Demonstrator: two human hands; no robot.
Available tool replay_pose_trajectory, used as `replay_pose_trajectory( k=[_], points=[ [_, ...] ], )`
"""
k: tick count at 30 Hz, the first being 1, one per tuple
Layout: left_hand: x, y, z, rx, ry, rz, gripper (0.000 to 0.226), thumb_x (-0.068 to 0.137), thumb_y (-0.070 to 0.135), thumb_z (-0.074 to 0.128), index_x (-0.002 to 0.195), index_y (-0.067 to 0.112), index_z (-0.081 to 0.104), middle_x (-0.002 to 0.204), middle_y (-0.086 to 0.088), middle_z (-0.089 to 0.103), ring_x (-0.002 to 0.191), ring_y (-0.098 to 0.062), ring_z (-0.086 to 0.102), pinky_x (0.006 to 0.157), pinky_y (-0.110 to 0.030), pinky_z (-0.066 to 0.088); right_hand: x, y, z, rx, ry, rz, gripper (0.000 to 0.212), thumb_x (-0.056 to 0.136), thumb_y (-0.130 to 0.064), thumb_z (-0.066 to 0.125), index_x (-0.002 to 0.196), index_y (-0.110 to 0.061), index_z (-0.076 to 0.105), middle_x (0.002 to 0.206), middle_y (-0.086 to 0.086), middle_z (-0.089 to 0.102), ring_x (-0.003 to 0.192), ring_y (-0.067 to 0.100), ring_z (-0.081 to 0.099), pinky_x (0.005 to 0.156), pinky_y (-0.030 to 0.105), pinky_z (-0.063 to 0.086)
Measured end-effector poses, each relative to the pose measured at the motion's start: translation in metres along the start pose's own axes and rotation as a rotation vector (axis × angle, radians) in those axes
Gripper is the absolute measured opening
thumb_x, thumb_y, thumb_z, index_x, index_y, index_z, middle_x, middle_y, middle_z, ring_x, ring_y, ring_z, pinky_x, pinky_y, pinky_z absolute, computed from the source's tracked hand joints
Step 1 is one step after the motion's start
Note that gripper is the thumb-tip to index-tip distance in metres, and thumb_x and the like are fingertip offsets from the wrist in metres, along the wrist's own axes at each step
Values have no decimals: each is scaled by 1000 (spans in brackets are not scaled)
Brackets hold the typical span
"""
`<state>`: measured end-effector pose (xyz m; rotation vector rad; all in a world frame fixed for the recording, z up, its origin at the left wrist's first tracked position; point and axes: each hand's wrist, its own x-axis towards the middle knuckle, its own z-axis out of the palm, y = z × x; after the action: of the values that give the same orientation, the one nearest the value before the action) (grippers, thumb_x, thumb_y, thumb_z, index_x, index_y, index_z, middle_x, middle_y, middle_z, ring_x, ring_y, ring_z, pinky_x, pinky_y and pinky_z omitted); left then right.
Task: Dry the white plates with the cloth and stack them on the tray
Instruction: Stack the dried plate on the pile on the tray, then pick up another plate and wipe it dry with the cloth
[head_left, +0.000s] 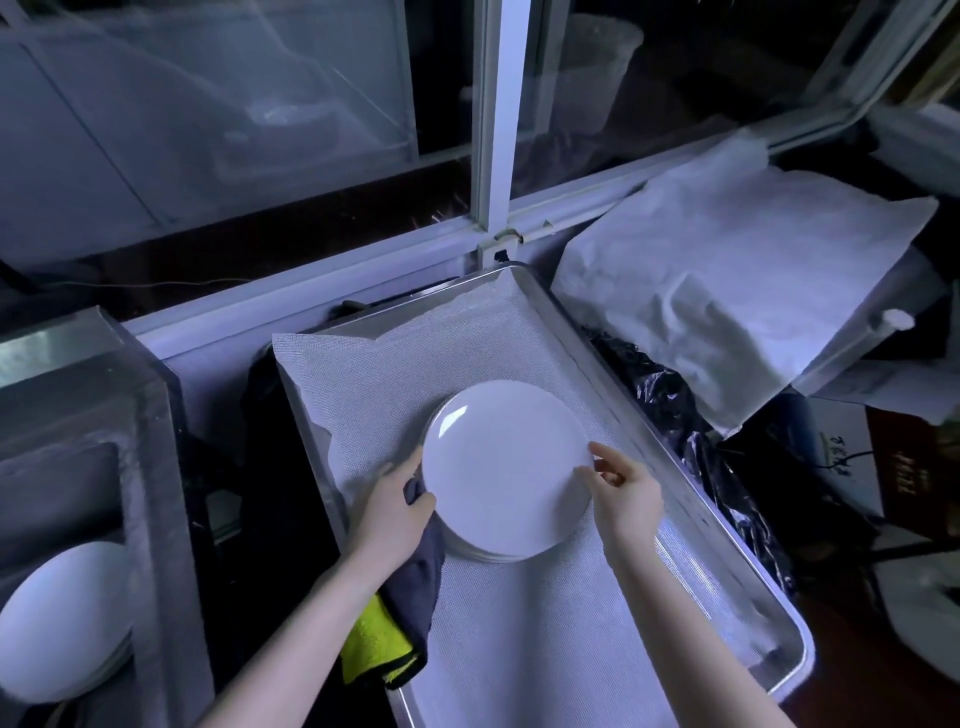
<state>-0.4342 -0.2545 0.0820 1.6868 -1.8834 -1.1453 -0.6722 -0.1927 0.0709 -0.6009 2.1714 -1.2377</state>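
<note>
One spare stack (62, 618) of white plates is sitting lower left. One grey-yellow cloth (400, 613) is hanging from the left hand (395, 512), which is gripping it against one top plate (506, 465). The right hand (626, 499) is pinching the opposite rim. One stack (488, 556) is resting beneath on one tray (774, 649).

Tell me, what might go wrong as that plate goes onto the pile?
The round white plate is held only at its rim: the right hand pinches one edge, the left hand grips the other through the grey-and-yellow cloth. It could slip and chip.
It sits off-centre over the stack of white plates, so the pile on the lined metal tray may end lopsided.
The hanging cloth might get trapped underneath.
</note>
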Motion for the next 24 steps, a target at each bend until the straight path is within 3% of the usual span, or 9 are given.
replay_pose_trajectory(
  k=[3, 5, 7, 10, 12, 15, 19, 22, 24],
  points=[
    [-2, -2, 1, -30, 8, -58, 66, 86, 9, 61, 145, 33, 46, 94, -26, 53, 94, -38, 55, 91, -39, 48, 2, 4, 3, -5, 6, 2, 30, 82, -7, 69, 107, -22, 75, 67, -4, 58, 71, 16, 54, 78, 37, 48],
    [-6, 0, -1, -76, 26, -96, 68, 86, 9, 63, 149, 23, 41, 71, -9, 43, 82, -33, 52, 88, -37, 48, 2, 6, 3, -16, -1, -16, 31, 83, -9, 69, 111, -21, 75, 69, -1, 56, 73, 17, 54, 78, 36, 47],
    [-12, -1, -8, -153, 61, -105, 63, 88, 7, 65, 146, 20, 45, 72, 4, 44, 78, -22, 49, 78, -25, 42, 0, 7, 2, -34, -5, -29, 32, 84, -11, 70, 115, -20, 73, 74, 0, 57, 73, 17, 55, 76, 33, 44],
    [-28, -3, -28, -247, 112, -106, 44, 89, 8, 65, 129, 28, 61, 86, 3, 58, 82, -9, 54, 69, -8, 38, -16, 4, 1, -120, 55, -120, 31, 88, -17, 71, 118, -23, 70, 102, 0, 60, 75, 15, 59, 76, 28, 40],
    [-41, -8, -42, -350, 153, -76, 38, 89, 6, 65, 110, 37, 67, 81, 2, 57, 70, 0, 53, 68, -2, 41, -38, -6, 7, -148, 19, -257, 28, 89, -17, 71, 116, -25, 71, 108, 0, 59, 81, 17, 61, 78, 24, 42],
    [-60, -19, -65, -444, 252, -34, 39, 89, 4, 64, 106, 39, 69, 82, -4, 62, 72, -1, 55, 73, -7, 43, -91, -32, 29, -103, -371, -405, 25, 90, -24, 72, 110, -38, 68, 106, -4, 65, 81, 7, 61, 74, 11, 43],
    [-89, -40, -107, -467, 452, 24, 35, 92, 9, 62, 111, 38, 69, 96, 6, 69, 87, -2, 60, 82, -15, 45, -172, -66, 72, -2, -1015, -410, 52, 87, -30, 76, 134, -39, 57, 123, -17, 63, 113, -1, 59, 94, 19, 49],
    [-112, -63, -148, -485, 588, 4, 35, 94, 14, 62, 108, 46, 67, 102, 14, 69, 98, -3, 62, 88, -22, 46, -217, -76, 116, -27, -1131, -553, 77, 81, -23, 82, 148, -26, 44, 135, -14, 56, 123, -4, 53, 101, 13, 41],
    [-132, -81, -177, -511, 646, -7, 36, 93, 17, 63, 106, 51, 64, 108, 14, 69, 106, -6, 62, 94, -28, 48, -245, -81, 150, -86, -1079, -690, 72, 79, -24, 79, 144, -26, 49, 125, -8, 60, 116, 2, 57, 100, 19, 45]
  ],
)
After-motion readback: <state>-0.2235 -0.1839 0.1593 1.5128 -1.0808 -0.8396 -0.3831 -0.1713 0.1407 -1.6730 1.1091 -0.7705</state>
